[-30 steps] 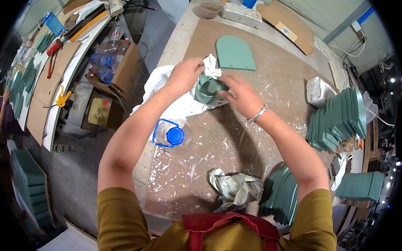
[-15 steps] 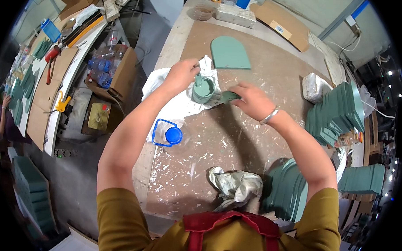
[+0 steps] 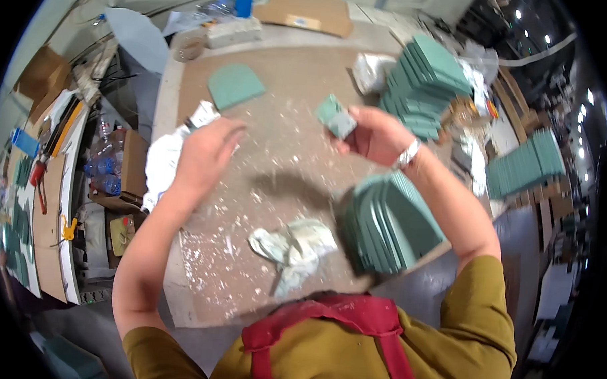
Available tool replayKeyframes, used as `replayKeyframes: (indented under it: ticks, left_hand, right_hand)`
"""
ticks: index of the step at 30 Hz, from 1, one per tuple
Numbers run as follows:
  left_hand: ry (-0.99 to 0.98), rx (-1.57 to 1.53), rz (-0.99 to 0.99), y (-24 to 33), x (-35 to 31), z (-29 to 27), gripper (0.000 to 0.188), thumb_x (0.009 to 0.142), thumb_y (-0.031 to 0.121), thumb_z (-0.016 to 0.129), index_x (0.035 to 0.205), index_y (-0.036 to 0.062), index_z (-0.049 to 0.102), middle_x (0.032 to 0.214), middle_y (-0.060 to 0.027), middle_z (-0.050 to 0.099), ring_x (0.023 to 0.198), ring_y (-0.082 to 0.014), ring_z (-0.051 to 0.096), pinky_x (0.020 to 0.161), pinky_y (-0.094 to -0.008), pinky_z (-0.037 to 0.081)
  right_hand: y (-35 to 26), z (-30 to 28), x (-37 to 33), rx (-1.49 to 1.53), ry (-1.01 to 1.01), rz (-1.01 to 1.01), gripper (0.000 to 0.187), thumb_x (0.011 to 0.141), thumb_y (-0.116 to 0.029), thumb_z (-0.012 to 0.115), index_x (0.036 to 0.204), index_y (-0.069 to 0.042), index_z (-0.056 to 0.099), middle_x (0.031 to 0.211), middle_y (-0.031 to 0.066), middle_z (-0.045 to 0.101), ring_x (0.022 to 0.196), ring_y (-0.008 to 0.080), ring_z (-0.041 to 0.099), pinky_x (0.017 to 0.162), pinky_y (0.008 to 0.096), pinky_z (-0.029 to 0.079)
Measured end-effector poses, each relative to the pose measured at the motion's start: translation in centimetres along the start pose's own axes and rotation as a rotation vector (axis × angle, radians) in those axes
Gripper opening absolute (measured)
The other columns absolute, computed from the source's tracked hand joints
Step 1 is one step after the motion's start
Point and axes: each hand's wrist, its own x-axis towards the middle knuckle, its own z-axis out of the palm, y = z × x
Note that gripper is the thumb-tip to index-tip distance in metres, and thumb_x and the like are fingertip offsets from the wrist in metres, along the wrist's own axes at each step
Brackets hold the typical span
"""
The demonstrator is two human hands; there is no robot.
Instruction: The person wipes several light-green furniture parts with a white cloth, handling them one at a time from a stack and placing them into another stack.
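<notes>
My right hand (image 3: 380,135) is raised over the right half of the table and pinches a small flat square piece (image 3: 336,117), green with a paler lower corner. My left hand (image 3: 208,153) hovers at the table's left side over a white cloth (image 3: 162,164), its fingers loosely stretched and slightly blurred, with nothing seen in them. The hand and forearm cover the spot where the green jar stood, so the jar is hidden. Beyond my hands lies a round-topped green panel (image 3: 235,87), flat on the brown tabletop (image 3: 285,149).
A crumpled stained rag (image 3: 295,249) lies near my body. Green panels stand in a near-right stack (image 3: 389,226) and a far-right stack (image 3: 421,87), beside a white wrapped block (image 3: 373,73). Cardboard (image 3: 306,14) lies at the back. Left is a box of bottles (image 3: 120,166).
My view has turned to the right, so the table sits differently. My right hand has lifted the small square piece away from the jar. My left hand's fingers have loosened from the jar's edge.
</notes>
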Motion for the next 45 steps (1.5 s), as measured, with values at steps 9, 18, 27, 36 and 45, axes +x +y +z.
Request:
replayKeyframes:
  ticks: [9, 18, 27, 36, 45]
  left_hand:
    - [-0.302, -0.154, 0.552, 23.8, -7.2, 11.0, 0.022, 0.079, 0.019, 0.072, 0.096, 0.0075, 0.067, 0.097, -0.0051, 0.067, 0.082, -0.0214, 0.067, 0.068, -0.0335, 0.051]
    - [-0.344, 0.162, 0.323, 32.5, -5.8, 20.3, 0.057, 0.079, 0.033, 0.072, 0.128, 0.0072, 0.057, 0.137, -0.0104, 0.052, 0.123, -0.0251, 0.051, 0.092, -0.0364, 0.045]
    - [-0.248, 0.366, 0.241, 31.6, -6.5, 20.1, 0.044, 0.082, 0.015, 0.057, 0.126, 0.0122, 0.06, 0.137, -0.0064, 0.055, 0.12, -0.0241, 0.054, 0.092, -0.0371, 0.045]
    - [-0.178, 0.246, 0.189, 32.8, -6.9, 20.9, 0.039, 0.083, 0.013, 0.057, 0.121, 0.0059, 0.061, 0.137, -0.0083, 0.056, 0.12, -0.0269, 0.056, 0.096, -0.0408, 0.045]
    - [-0.047, 0.32, 0.125, 32.8, -8.9, 24.2, 0.044, 0.084, 0.014, 0.055, 0.128, 0.0074, 0.06, 0.141, -0.0085, 0.055, 0.125, -0.0251, 0.056, 0.103, -0.043, 0.043]
  right_hand:
    - [0.4, -5.6, -12.6, 0.092, 0.191, -0.114, 0.04, 0.101, -0.032, 0.052, 0.13, -0.003, 0.055, 0.112, 0.0113, 0.066, 0.094, 0.0185, 0.064, 0.081, 0.0313, 0.055]
    - [1.8, -10.4, -16.6, 0.266, -0.15, -0.015, 0.043, 0.105, -0.033, 0.046, 0.13, 0.002, 0.05, 0.119, 0.0192, 0.061, 0.098, 0.0251, 0.065, 0.085, 0.0356, 0.059]
    - [3.5, -12.3, -16.3, 0.358, -0.236, 0.124, 0.037, 0.106, -0.027, 0.046, 0.13, 0.001, 0.051, 0.119, 0.0216, 0.063, 0.098, 0.0262, 0.067, 0.087, 0.0382, 0.058]
    - [-0.3, -9.5, -15.8, -0.32, -0.121, -0.042, 0.037, 0.096, -0.02, 0.064, 0.127, -0.001, 0.058, 0.112, 0.01, 0.065, 0.095, 0.0145, 0.065, 0.083, 0.0253, 0.054]
    - [-1.2, -2.7, -12.8, -1.283, -0.743, -0.408, 0.036, 0.084, -0.021, 0.073, 0.115, -0.003, 0.066, 0.106, 0.0143, 0.068, 0.094, 0.0305, 0.065, 0.083, 0.0384, 0.051]
